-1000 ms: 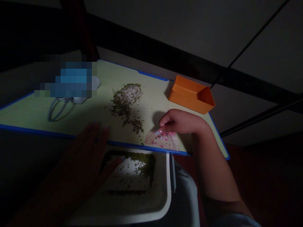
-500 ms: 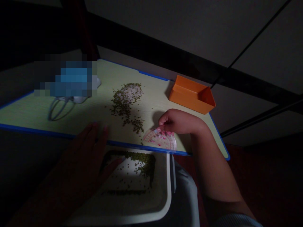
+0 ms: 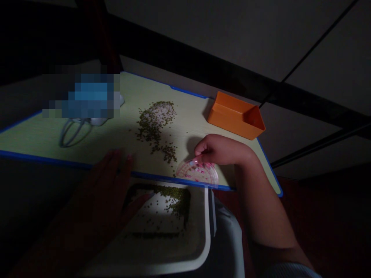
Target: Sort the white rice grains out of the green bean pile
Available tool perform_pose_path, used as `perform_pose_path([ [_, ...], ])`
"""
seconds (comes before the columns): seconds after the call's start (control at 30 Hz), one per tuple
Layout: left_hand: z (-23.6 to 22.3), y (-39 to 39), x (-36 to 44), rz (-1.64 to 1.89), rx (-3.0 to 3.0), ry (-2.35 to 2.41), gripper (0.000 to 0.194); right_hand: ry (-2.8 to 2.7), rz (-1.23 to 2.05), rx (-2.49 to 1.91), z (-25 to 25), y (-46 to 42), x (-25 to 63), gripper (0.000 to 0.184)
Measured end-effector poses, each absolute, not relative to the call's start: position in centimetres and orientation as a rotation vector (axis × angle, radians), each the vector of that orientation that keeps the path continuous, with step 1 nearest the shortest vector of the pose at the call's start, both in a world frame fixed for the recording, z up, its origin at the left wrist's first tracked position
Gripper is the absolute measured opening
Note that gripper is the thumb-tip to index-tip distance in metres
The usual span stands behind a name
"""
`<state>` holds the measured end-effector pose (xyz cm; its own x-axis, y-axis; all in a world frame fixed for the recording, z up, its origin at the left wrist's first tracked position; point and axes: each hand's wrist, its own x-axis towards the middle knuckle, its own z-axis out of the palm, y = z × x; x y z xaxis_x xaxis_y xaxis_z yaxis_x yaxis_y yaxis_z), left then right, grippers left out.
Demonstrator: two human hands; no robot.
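Observation:
My right hand (image 3: 216, 149) pinches the upper rim of a clear protractor (image 3: 198, 172) with pink markings. The protractor's straight side lies along the blue front edge of the board (image 3: 191, 131). Left of it, a pile of small green beans mixed with white grains (image 3: 158, 116) spreads over the board, with a trail of beans reaching toward the front edge. In shadow, my left hand (image 3: 107, 181) rests with fingers stretched over the board's front edge, thumb apart. Beneath that edge is a white tub (image 3: 206, 231) holding green beans (image 3: 176, 195); the board hides its far side.
An orange open box (image 3: 232, 125) stands at the board's back right. At the left is a pixel-blurred blue item (image 3: 91, 94) with a looped grey cord (image 3: 65, 133). A grey stool-like object (image 3: 228, 231) stands beside the tub. Dark panels rise behind the board.
The protractor has shifted very slightly to the right and tilted a little. Both hands, the pile and the tub look otherwise the same.

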<state>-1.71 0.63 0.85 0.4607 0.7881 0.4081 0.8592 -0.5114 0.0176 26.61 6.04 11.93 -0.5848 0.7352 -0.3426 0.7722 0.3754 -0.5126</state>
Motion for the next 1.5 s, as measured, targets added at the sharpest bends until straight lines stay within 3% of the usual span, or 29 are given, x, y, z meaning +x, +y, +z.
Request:
perform_pose_path([
  [0.57, 1.13, 0.60, -1.52, -0.521, -2.508, -1.435, 0.082, 2.632, -0.909, 1.390, 11.82, 5.92, 26.04, 0.024],
  [1.07, 0.86, 0.63, -1.62, -0.526, -2.500, -1.418, 0.083, 2.535, -0.852, 1.561, 12.03, 5.98, 26.60, 0.019],
  [1.5, 0.80, 0.63, -1.71, -0.537, -2.498, -1.418, 0.082, 2.581, -1.049, 1.511, 11.92, 6.01, 26.93, 0.019],
])
